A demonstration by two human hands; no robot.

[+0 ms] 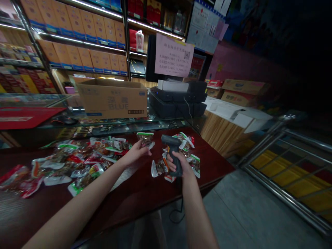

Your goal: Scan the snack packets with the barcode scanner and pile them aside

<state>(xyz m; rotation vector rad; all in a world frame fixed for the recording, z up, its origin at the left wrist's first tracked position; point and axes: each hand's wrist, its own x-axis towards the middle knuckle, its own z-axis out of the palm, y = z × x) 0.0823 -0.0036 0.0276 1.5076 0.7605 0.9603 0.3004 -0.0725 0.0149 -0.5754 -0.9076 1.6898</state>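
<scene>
My right hand [181, 164] is wrapped round the grip of a black barcode scanner [174, 152], its head pointing left and a cable hanging below. In my left hand [136, 152] is a small clear snack packet [145, 138] with a green top edge, held just above the table in front of the scanner's head. A large spread of snack packets [77, 159] lies to the left, beside my left forearm. Several more packets [159, 166] lie around and behind my right hand, partly hidden by it and the scanner.
On the dark red table [140, 193], packets lie at both sides. Behind it, a glass counter bears an open cardboard box [114, 100], a red folder-like sheet [28, 117] and a monitor [151, 58] with a paper notice. A metal railing [287, 173] stands at the right.
</scene>
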